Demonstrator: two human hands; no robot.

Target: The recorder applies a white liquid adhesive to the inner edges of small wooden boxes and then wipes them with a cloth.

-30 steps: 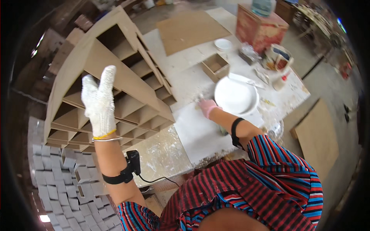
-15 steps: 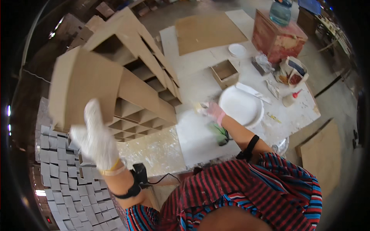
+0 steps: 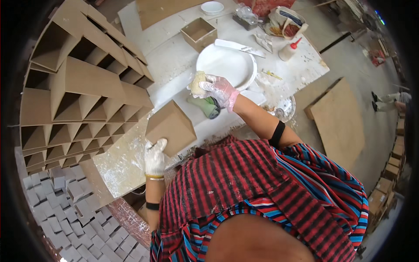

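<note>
My left hand [image 3: 155,158], in a white knit glove, grips the near corner of a brown cardboard box [image 3: 172,126], its thumb lying over the top face. The box is over the near edge of the worktable. A thin see-through glove covers my right hand [image 3: 219,90], whose fingers are closed round a pale yellow sponge [image 3: 197,84]. That hand is beside a round white basin [image 3: 248,65] with a flat white strip [image 3: 239,47] across its far rim. Below the sponge lies a green and dark object [image 3: 205,106] that I cannot name.
Stacked brown open boxes [image 3: 83,87] rise at the left, above many grey-white boxes [image 3: 78,218]. Farther back on the table stand an open square box [image 3: 198,34], a white bowl [image 3: 212,7], a red-tipped squeeze bottle [image 3: 289,50] and a cloth bag [image 3: 286,22]. A board [image 3: 336,126] lies right.
My left hand has brought the cardboard box from the stack at the left down to the table's near edge. My right hand still holds the sponge near the basin. The view has shifted.
</note>
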